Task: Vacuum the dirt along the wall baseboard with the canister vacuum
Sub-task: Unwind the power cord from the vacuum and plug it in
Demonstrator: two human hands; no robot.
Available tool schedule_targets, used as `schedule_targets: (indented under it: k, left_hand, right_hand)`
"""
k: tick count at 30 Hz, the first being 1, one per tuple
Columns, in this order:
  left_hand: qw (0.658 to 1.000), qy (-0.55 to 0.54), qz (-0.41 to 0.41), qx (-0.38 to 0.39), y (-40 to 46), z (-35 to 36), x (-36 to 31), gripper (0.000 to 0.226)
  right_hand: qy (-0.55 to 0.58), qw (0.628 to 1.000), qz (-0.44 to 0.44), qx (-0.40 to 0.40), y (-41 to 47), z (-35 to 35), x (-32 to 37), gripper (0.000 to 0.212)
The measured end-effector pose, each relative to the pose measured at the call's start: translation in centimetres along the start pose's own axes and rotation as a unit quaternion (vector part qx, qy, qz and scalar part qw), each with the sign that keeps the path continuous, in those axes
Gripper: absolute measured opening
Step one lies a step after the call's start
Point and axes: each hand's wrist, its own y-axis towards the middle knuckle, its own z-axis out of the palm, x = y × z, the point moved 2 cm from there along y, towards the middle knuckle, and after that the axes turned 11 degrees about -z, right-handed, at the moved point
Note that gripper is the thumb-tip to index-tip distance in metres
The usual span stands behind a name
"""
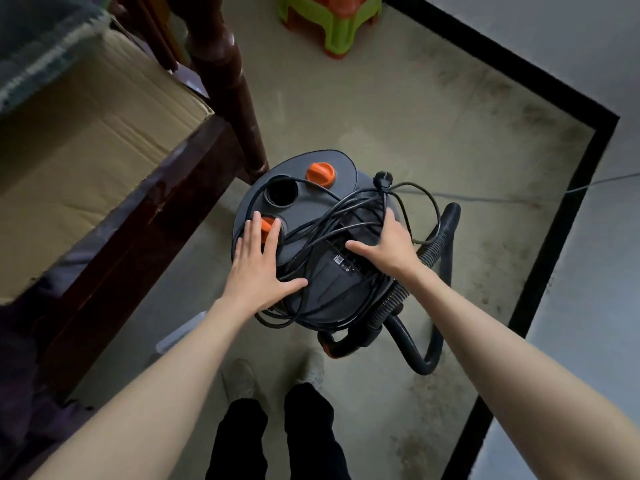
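A dark grey canister vacuum (332,289) with orange knobs stands on the floor in front of me. Its black power cord (346,213) lies coiled loosely on the lid, the plug (382,177) at the far right. A black ribbed hose (440,258) loops around its right side. My left hand (258,261) rests flat on the lid's left part, fingers spread over an orange knob. My right hand (388,242) lies on the cord bundle, fingers apart. Dark dirt (491,258) lines the floor beside the black baseboard (550,244).
A dark wooden bed frame (138,230) holding flattened cardboard (86,143) stands at left, its post (235,98) close to the vacuum. Green and orange plastic stools (332,22) sit at the far end. A thin grey wire (519,199) crosses the floor to the wall.
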Motion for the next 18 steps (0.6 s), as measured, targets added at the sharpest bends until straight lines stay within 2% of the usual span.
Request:
schedule_targets:
  k: [2, 6, 11, 14, 16, 18]
  left_hand:
    - [1.000, 0.004, -0.007, 0.009, 0.0, 0.1, 0.0, 0.117]
    - [1.000, -0.015, -0.010, 0.015, 0.0, 0.2, -0.1, 0.112]
    - [0.998, -0.001, 0.016, -0.061, -0.3, 0.3, -2.5, 0.085]
    - [0.993, 0.012, 0.009, -0.114, -0.1, 0.4, -4.2, 0.066]
    - [0.992, 0.013, -0.009, -0.126, -0.1, 0.4, -4.8, 0.059]
    - [0.990, 0.016, -0.023, -0.135, 0.1, 0.3, -4.9, 0.052]
  right_hand:
    - [-0.044, 0.999, -0.010, -0.025, 0.4, 0.9, -0.1, 0.104]
    - [-0.003, 0.997, -0.072, -0.017, 1.8, -0.1, -0.3, 0.096]
    - [0.020, 0.998, -0.062, 0.024, 2.5, -0.7, -0.3, 0.086]
    - [0.000, 0.998, -0.051, -0.030, 1.3, -0.2, -0.3, 0.085]
    - [-0.020, 0.995, -0.062, -0.079, 0.5, 0.0, -0.1, 0.090]
    - [-0.034, 0.993, -0.067, -0.089, 0.4, 0.1, 0.2, 0.094]
